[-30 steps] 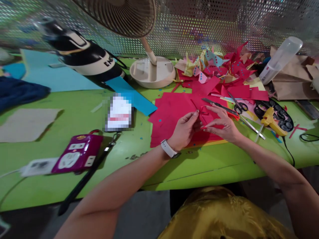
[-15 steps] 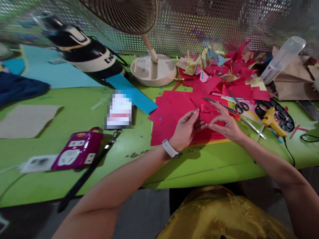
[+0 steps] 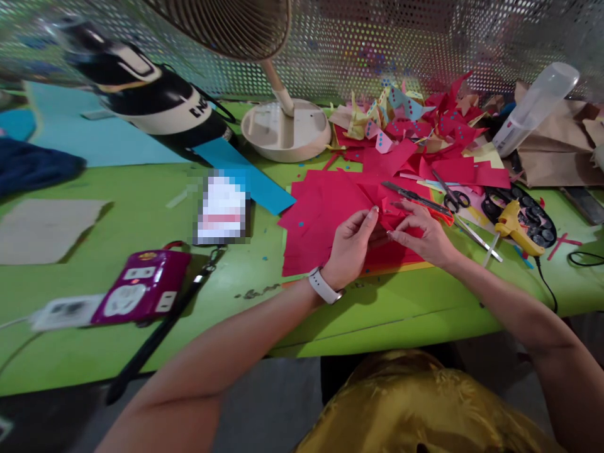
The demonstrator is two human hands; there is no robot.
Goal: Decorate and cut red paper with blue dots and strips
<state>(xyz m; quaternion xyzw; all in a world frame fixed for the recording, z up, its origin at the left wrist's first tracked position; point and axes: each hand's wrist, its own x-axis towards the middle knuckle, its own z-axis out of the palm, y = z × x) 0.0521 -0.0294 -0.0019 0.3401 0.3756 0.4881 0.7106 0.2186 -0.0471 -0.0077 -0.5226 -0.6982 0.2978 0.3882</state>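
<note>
A small piece of folded red paper [image 3: 387,217] is held up over a pile of red paper sheets [image 3: 321,220]. My left hand [image 3: 352,245], with a white-banded watch at the wrist, pinches its left side between thumb and fingers. On the other side, my right hand [image 3: 422,238] has its thumb and curled fingers at the paper's edge; the exact contact is partly hidden. Just behind my right fingers lies an orange utility knife [image 3: 434,211], its blade end pointing left over the red sheets.
Scissors [image 3: 455,196], a yellow glue gun [image 3: 512,229] and a black palette [image 3: 538,217] lie to the right. Folded paper shapes [image 3: 401,123] are heaped behind. A fan base [image 3: 285,132], a black bottle [image 3: 163,107] and a purple power strip [image 3: 144,286] occupy the left.
My right fingers have curled in closer to the folded paper and moved slightly down. My left hand keeps its pinch. The whole view has shifted slightly.
</note>
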